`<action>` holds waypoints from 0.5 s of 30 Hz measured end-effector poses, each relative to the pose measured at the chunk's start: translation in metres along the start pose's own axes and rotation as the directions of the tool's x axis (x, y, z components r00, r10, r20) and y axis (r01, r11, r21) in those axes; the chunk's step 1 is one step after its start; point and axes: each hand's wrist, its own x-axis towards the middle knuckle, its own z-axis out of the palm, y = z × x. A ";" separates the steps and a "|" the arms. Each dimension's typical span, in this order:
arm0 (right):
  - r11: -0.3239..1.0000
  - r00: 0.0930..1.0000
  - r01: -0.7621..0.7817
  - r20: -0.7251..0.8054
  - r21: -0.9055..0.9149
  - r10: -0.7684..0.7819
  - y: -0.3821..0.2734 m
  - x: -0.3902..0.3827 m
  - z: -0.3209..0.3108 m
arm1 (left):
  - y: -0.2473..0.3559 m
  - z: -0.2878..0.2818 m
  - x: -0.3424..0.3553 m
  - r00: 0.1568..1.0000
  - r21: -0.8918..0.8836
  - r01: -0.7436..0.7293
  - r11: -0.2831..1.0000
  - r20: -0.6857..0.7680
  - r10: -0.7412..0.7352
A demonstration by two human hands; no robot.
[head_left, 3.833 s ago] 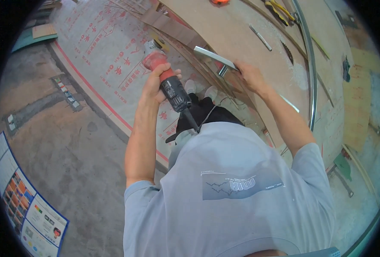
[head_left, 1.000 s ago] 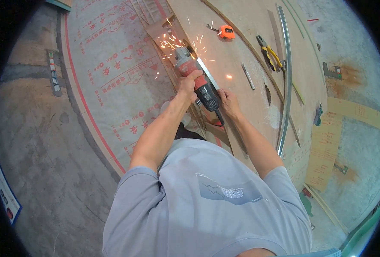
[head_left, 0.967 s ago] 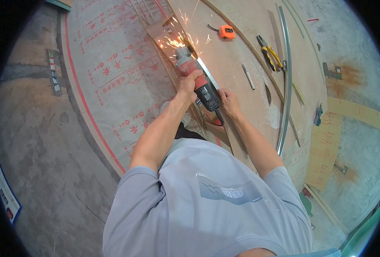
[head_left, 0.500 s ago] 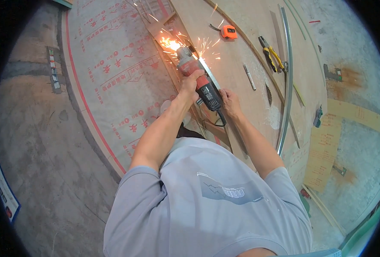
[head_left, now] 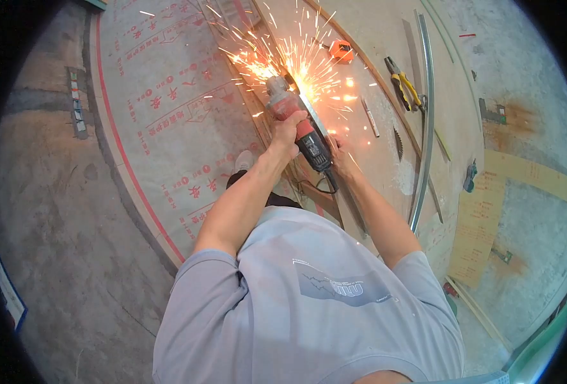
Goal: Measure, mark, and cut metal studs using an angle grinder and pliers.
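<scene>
My left hand grips a red and black angle grinder by its body. The grinder's head bears on a thin grey metal strip that lies on a plywood sheet. A wide fan of orange sparks sprays from the disc toward the far side. My right hand presses down on the strip just behind the grinder; the tool partly hides it. The grinder's black cord loops down toward my body.
On the plywood lie an orange tape measure, yellow-handled pliers, a small metal rod, a saw blade and a long curved metal channel. Printed floor covering spreads to the left, bare concrete beyond it.
The spark spray has grown much larger over the last half second. Both hands and the grinder stay almost where they were; 3.8 s ago the grinder was lifted and the strip held up.
</scene>
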 end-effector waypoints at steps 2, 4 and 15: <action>0.998 0.999 0.031 0.013 -0.045 -0.031 -0.028 -0.008 0.006 | 0.001 -0.009 0.002 0.998 0.010 -0.009 1.000 -0.068 0.010; 0.994 0.998 0.062 0.013 -0.092 -0.062 -0.041 -0.011 0.007 | 0.002 -0.014 0.005 0.998 -0.002 0.002 1.000 -0.067 -0.002; 0.986 1.000 0.006 -0.009 -0.165 -0.007 -0.050 -0.016 0.002 | 0.002 -0.014 0.007 0.999 0.006 -0.029 1.000 -0.022 0.029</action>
